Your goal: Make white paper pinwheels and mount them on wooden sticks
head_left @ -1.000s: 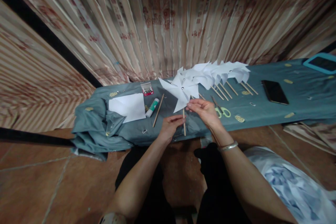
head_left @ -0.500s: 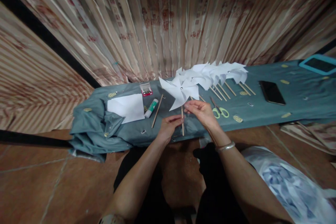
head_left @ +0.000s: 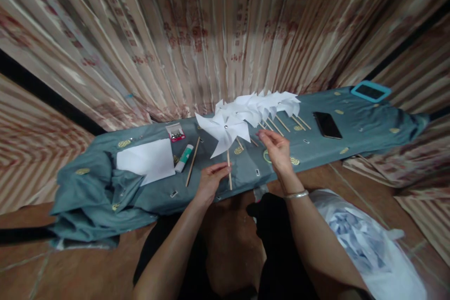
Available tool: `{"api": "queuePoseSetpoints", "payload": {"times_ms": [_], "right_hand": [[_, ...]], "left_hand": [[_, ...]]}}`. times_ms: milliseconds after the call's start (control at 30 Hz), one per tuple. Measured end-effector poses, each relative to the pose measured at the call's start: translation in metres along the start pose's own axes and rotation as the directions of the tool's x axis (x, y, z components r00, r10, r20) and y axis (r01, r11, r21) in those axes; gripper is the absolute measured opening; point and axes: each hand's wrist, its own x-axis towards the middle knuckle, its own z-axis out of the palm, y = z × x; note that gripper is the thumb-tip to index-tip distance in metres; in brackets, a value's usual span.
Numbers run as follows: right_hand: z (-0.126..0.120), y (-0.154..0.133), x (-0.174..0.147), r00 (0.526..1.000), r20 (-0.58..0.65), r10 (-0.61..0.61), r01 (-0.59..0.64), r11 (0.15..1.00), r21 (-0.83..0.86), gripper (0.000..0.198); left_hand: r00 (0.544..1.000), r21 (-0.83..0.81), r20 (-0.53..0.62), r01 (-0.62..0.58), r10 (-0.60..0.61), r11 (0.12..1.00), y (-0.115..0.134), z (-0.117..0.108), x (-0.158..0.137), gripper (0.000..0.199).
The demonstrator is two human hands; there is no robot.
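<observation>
My left hand (head_left: pixel 213 180) pinches the wooden stick of a white paper pinwheel (head_left: pixel 225 133), whose head has a shiny pin at its centre. The pinwheel stands out in front of a row of finished-looking white pinwheels (head_left: pixel 262 103) lying on the cloth. To the right of the held one, my right hand (head_left: pixel 277 147) hovers with fingers loosely bent and parted, nothing visible in them. It partly covers a pair of green-handled scissors (head_left: pixel 267 155). A loose wooden stick (head_left: pixel 192 161) lies left of the held pinwheel.
On the green cloth-covered table (head_left: pixel 197 197) lie white paper sheets (head_left: pixel 147 161), a glue stick (head_left: pixel 184 158), a small red box of pins (head_left: pixel 175 132), a black phone (head_left: pixel 327 125) and a blue-framed device (head_left: pixel 371 91). A plastic bag of paper scraps (head_left: pixel 362 239) stands at lower right.
My right hand has come away from the pinwheel's stick and moved right, over the scissors. The left hand still grips the stick. The view has shifted to the right.
</observation>
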Motion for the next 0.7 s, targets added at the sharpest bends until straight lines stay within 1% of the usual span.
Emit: {"api": "queuePoseSetpoints", "payload": {"times_ms": [100,200,367,533,700], "right_hand": [[0.0,0.008,0.006,0.999,0.023,-0.037,0.039,0.996,-0.085,0.046],[0.001,0.014,0.011,0.997,0.081,0.009,0.0,0.994,-0.109,0.053],[0.005,0.014,0.019,0.986,0.151,0.072,-0.061,0.995,-0.08,0.049],[0.008,0.013,0.025,0.982,0.156,0.107,-0.104,0.994,-0.029,0.049],[0.004,0.019,0.028,0.979,0.116,0.169,-0.17,0.985,0.003,0.053]], "left_hand": [[1.0,0.016,0.009,0.005,-0.005,1.0,-0.001,0.003,0.002,0.03],[1.0,0.025,0.018,0.017,-0.017,1.0,-0.002,0.005,0.004,0.031],[0.999,0.012,0.014,0.048,-0.048,0.999,-0.007,0.007,0.01,0.031],[0.998,0.017,0.017,0.064,-0.064,0.998,-0.008,0.005,0.014,0.032],[0.997,0.02,0.014,0.081,-0.082,0.996,-0.005,0.006,0.014,0.032]]}}
